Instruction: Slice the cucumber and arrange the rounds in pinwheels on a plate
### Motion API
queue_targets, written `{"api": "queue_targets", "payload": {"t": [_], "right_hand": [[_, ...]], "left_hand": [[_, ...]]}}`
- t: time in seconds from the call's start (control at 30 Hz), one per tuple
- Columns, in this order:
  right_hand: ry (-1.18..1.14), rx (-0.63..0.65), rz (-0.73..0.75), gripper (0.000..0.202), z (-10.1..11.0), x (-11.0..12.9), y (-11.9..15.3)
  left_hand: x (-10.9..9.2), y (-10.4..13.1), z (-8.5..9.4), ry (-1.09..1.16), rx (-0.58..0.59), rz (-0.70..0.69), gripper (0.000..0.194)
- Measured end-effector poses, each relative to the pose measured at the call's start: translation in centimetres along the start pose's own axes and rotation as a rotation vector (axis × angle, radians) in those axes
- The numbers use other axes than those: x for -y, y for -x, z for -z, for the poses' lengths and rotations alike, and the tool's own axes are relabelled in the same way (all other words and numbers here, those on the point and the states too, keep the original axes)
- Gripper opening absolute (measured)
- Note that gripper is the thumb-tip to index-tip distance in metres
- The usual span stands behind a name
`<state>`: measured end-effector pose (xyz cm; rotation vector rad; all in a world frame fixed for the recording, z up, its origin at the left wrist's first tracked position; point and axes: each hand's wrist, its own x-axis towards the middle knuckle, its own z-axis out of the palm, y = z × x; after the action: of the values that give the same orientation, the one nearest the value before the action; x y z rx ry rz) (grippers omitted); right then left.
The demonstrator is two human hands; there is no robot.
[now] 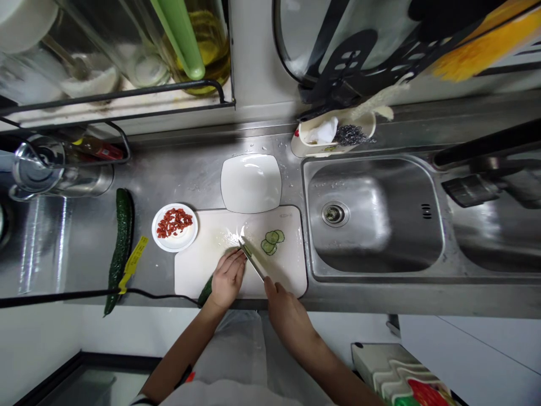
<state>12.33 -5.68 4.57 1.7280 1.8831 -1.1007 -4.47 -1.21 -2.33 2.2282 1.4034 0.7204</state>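
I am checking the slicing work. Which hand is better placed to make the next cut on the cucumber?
The right hand, probably. It already holds the knife, whose blade sits at the cut end of the cucumber. The left hand lies on the cucumber, pinning it to the cutting board.

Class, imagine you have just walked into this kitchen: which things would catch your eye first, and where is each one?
At the centre, the left hand presses a cucumber onto the white cutting board while the right hand holds a knife beside a few cut slices. Left of the board sit a small dish of red pieces and a whole cucumber on the steel counter. The sink lies to the right.
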Motion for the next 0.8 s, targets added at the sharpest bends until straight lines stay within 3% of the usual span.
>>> {"api": "queue_targets", "payload": {"t": [0.5, 0.8], "right_hand": [[-0.047, -0.050, -0.015, 0.043, -1.0, 0.3, -1.8], [-0.076, -0.037, -0.023, 0.039, -0.1, 1.0, -3.0]], "left_hand": [[0.2, 0.1, -0.1, -0.012, 0.009, -0.006, 0.028], [0.3, 0.4, -0.2, -0.008, 0.017, 0.004, 0.030]]}}
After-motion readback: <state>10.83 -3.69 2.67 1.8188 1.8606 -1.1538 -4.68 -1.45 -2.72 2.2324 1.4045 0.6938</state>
